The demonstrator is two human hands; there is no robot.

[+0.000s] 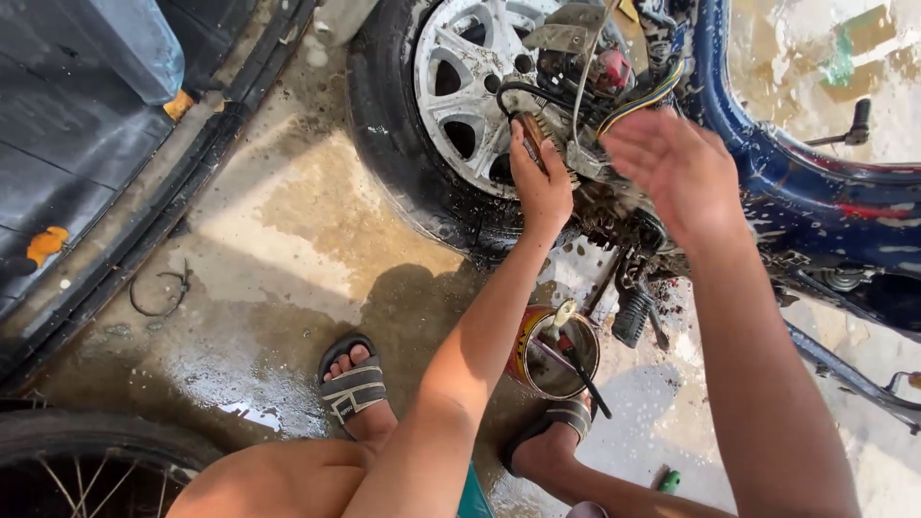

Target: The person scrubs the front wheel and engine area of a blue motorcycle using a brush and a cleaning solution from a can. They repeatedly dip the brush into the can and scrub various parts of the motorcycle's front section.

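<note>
A brush handle (529,140) is gripped by the left hand (540,188) against a motorcycle wheel (459,96); the right hand (672,163) is held open, empty.

You are at an outdoor motorcycle repair spot: wet concrete ground (288,221), a motorcycle wheel (460,86), a greasy chain (624,225), a tin can (556,353).

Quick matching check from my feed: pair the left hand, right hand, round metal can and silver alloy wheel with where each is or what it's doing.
1. left hand
2. right hand
3. round metal can
4. silver alloy wheel

a. on the wet ground between the sandalled feet
b. gripping a brown-handled tool at the hub
c. open, palm showing, holding nothing
d. inside the black tyre

Pairs: 1-b, 2-c, 3-a, 4-d
</note>
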